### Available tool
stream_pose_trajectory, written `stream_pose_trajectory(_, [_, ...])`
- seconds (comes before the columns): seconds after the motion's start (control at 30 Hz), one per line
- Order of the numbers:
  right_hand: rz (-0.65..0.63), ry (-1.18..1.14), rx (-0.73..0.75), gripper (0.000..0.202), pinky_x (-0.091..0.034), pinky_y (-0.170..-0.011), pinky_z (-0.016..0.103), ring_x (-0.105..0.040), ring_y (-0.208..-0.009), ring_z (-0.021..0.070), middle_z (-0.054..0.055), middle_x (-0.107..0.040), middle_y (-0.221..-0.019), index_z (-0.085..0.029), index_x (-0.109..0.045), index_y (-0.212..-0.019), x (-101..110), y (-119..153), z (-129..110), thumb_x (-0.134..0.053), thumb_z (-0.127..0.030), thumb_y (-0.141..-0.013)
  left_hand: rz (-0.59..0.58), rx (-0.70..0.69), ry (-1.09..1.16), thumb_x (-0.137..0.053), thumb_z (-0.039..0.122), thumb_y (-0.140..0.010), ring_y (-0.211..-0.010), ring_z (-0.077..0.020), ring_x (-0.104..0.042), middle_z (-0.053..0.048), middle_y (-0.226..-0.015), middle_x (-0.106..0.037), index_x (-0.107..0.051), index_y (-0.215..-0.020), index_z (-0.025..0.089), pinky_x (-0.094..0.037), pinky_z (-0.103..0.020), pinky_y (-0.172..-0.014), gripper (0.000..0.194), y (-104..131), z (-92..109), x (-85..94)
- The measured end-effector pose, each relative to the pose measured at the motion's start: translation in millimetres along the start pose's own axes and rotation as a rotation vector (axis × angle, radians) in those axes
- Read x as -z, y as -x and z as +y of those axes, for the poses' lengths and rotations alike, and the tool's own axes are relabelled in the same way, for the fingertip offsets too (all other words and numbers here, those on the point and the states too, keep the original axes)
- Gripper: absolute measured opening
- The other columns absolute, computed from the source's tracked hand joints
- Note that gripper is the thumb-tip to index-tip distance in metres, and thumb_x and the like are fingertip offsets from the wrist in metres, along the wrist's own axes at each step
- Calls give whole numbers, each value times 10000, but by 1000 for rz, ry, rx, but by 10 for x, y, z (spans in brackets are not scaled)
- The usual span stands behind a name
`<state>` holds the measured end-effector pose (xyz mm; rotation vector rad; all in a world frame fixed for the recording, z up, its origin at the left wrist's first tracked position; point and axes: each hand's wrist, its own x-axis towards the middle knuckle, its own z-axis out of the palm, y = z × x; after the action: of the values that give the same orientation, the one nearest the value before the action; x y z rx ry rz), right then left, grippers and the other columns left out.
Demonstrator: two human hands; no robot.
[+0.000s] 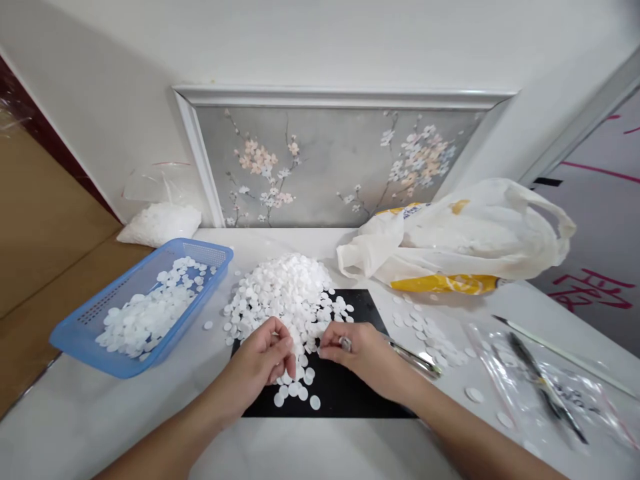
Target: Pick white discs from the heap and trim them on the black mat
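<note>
A large heap of small white round discs (287, 287) lies on a black mat (345, 387) and spills past its far left edge. At the heap's near side, my left hand (263, 363) is closed, with thumb and fingers curled together. Opposite it, my right hand (363, 353) is closed in a pinch over the mat, a silvery ring-like piece on one finger. Whatever either hand pinches is too small or hidden to make out. Several loose discs lie on the mat between and below the hands. Metal tweezers or a similar shiny tool (417, 360) lies beside my right hand.
At left stands a blue basket (200, 303) holding more discs, with a bag of white pieces (163, 223) behind. A white and yellow plastic bag (465, 233) lies back right. Scattered discs (430, 333), a clear bag (585, 400) and a black pen (540, 373) lie at right.
</note>
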<state>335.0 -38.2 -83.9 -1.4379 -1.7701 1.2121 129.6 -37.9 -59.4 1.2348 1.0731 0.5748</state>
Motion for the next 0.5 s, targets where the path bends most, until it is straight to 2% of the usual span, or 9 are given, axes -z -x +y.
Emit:
stream_pose_trajectory(0.07, [25,284,126,78,-408,-620,261,-551,-636,146,-2,-610,-705,-202,-612,-725,-50,19,8,-611,-145,-778,-16,-3,26,-481,384,-897,-470,-67,-258,16,-651,-629,-426,-806,208,-228,-226,-492,206,12,12,-4])
stream_pose_trajectory(0.13, [28,455,214,139,-426,-631,274,-576,-656,161,25,-616,-757,-200,-605,-741,-93,19,36,-544,-103,-819,-13,-12,11,-498,387,-889,-476,-71,-282,1,-677,-652,-463,-867,205,-244,-229,-499,187,13,14,-5])
stream_pose_trajectory(0.23, [60,526,280,205,-427,-603,289,-571,-630,171,43,-602,-741,-199,-590,-718,-130,-9,94,-482,-75,-842,-8,-27,-29,-510,422,-875,-483,-76,-330,-27,-735,-681,-528,-978,188,-271,-234,-502,257,11,11,-9])
stream_pose_trajectory(0.3, [99,506,296,208,-421,-602,298,-554,-620,169,42,-598,-722,-201,-578,-699,-133,-27,110,-482,-74,-834,-12,-18,-22,-519,449,-862,-478,-72,-354,-52,-801,-700,-556,-957,175,-289,-235,-502,292,16,19,-21])
stream_pose_trajectory(0.37, [137,367,237,169,-410,-584,290,-528,-603,155,29,-598,-704,-203,-580,-707,-123,-29,89,-506,-123,-837,-8,15,30,-543,437,-845,-487,-66,-381,-63,-855,-703,-551,-868,172,-309,-230,-511,266,29,39,-42])
stream_pose_trajectory(0.4, [137,226,162,142,-391,-542,275,-496,-561,138,15,-588,-676,-203,-581,-716,-116,-23,66,-523,-180,-844,-2,36,66,-551,414,-840,-496,-64,-392,-59,-858,-699,-537,-828,172,-310,-225,-515,242,36,51,-56])
stream_pose_trajectory(0.5, [34,-385,-116,236,-225,-412,223,-323,-433,68,-26,-530,-589,-182,-571,-711,-103,13,-28,-611,-393,-810,3,73,150,-528,362,-845,-529,-69,-412,-44,-802,-676,-501,-752,169,-269,-212,-503,215,51,66,-98])
